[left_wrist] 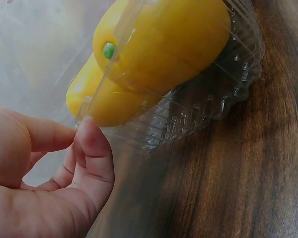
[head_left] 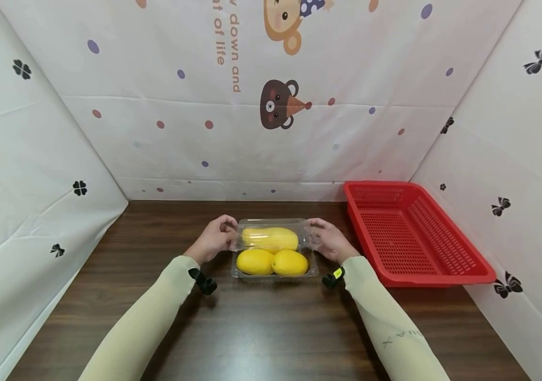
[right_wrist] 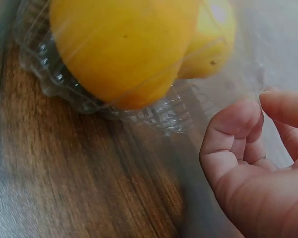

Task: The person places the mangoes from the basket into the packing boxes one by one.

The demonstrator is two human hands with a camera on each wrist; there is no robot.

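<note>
On the table stands a clear plastic clamshell box [head_left: 312,271] holding three smooth yellow fruits. Two oval fruits [head_left: 255,262] lie side by side at the front, and a longer fruit [head_left: 273,241] lies behind them, seen through the clear lid [head_left: 271,223]. My left hand [head_left: 213,238] pinches the lid's left edge between thumb and forefinger. At the opposite side, my right hand [head_left: 330,241] pinches the lid's right edge the same way. The lid is tilted above the back of the box. In the left wrist view, one yellow fruit [left_wrist: 174,44] shows a small green stem end.
A red slotted plastic basket [head_left: 370,233] stands on the right of the brown wood-grain table [head_left: 271,328], close to my right forearm. White printed sheets [head_left: 232,143] wall in the back and both sides. Each wrist carries a black strap [head_left: 202,281].
</note>
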